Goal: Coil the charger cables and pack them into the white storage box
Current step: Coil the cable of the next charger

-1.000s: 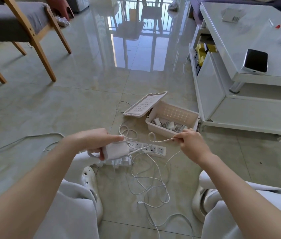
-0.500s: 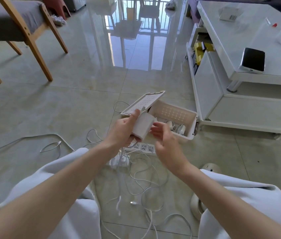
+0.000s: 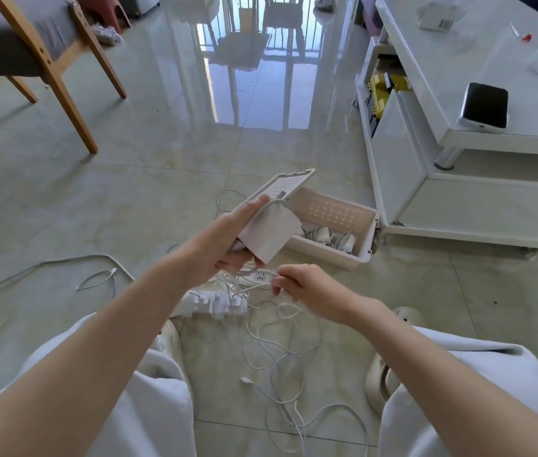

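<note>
Fingers of left hand around charger brick; right hand on its cable.

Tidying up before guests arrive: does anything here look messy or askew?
Yes: loose white cables lie tangled on the floor nearer the camera than the white storage box, another cable trails off left, and the box's lid leans tilted on its rim.

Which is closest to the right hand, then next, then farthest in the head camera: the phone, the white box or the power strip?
1. The power strip, on the floor just beside the right hand.
2. The white storage box, open on the floor just beyond.
3. The phone, up on the table, far right.
</note>
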